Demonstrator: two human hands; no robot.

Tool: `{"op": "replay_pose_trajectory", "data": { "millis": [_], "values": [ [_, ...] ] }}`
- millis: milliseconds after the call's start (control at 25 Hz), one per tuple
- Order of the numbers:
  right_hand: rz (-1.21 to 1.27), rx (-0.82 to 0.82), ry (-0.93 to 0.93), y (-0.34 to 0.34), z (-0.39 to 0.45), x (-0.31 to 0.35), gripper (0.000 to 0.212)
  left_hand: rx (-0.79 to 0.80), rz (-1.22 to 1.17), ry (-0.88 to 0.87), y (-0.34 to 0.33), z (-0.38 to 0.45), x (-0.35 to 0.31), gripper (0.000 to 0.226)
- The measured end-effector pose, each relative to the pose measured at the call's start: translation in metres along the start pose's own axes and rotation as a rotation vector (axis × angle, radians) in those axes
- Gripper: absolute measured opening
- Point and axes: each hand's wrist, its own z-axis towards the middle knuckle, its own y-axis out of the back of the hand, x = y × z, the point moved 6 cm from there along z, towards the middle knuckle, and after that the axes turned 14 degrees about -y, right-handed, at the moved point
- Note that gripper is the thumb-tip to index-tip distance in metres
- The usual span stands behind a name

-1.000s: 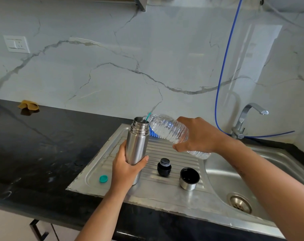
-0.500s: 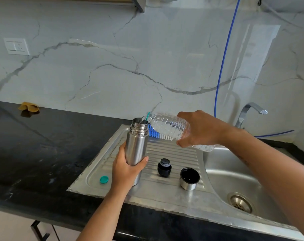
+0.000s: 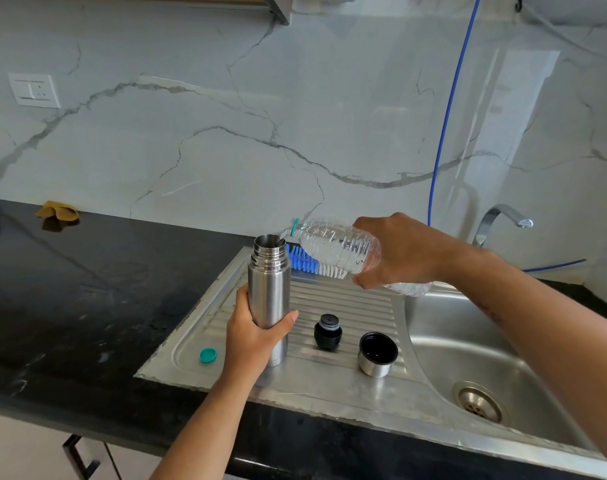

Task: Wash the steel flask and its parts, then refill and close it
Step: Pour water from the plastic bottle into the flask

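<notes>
The cylindrical brushed-steel flask point(image 3: 269, 299) stands upright and uncapped on the ribbed steel drainboard point(image 3: 350, 306), the left hand point(image 3: 252, 336) wrapped around its lower body. Just right of those fingers sit the black stopper point(image 3: 327, 333) and the steel cup lid point(image 3: 378, 354); a teal bottle cap point(image 3: 208, 355) lies left of them. Farther back, the right hand point(image 3: 399, 252) grasps a clear ribbed plastic water bottle point(image 3: 336, 247), tipped with its mouth at the flask's opening.

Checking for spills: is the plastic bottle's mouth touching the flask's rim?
Cannot tell. In the head view the plastic bottle mouth overlaps the flask rim; no gap or contact shows.
</notes>
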Motion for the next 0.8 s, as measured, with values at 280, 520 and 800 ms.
{"op": "replay_pose_trajectory", "data": {
  "millis": [280, 520, 800],
  "values": [
    [-0.016, -0.022, 0.018, 0.006, 0.001, 0.004, 0.059, 0.006, -0.008, -0.005, -0.001, 0.0, 0.001, 0.078],
    [-0.014, -0.013, 0.018, 0.01, 0.002, 0.007, 0.063, 0.014, 0.001, -0.004, -0.002, 0.0, 0.004, 0.082],
    [-0.034, -0.001, 0.007, 0.015, -0.002, 0.009, 0.067, 0.019, -0.001, -0.008, -0.001, 0.0, -0.001, 0.079]
  ]
}}
